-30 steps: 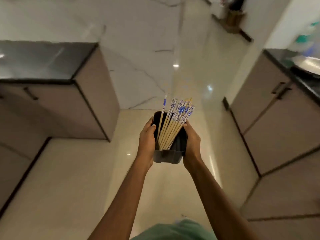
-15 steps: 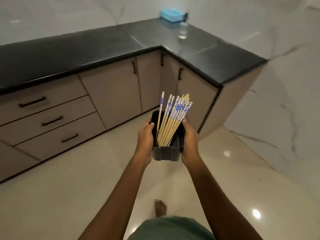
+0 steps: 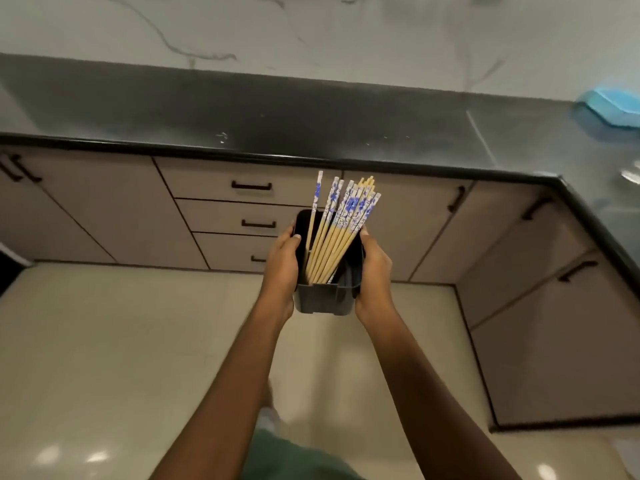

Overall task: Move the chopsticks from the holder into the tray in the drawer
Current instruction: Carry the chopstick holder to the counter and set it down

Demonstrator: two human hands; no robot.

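Chopsticks [image 3: 341, 230] with blue-patterned tops stand bundled in the dark grey holder [image 3: 323, 299], leaning toward one o'clock. The left hand [image 3: 282, 265] grasps the holder's nine o'clock side and the right hand [image 3: 374, 271] its three o'clock side, holding it up before three closed drawers [image 3: 249, 185]. A blue tub [image 3: 613, 110] sits on the black counter [image 3: 277, 112] at two o'clock.

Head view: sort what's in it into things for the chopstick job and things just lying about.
For the job:
chopsticks, standing in the holder
left hand and right hand, gripping the holder's sides
drawers, all shut; no tray in sight

Lying about:
blue container on the countertop
cupboard doors
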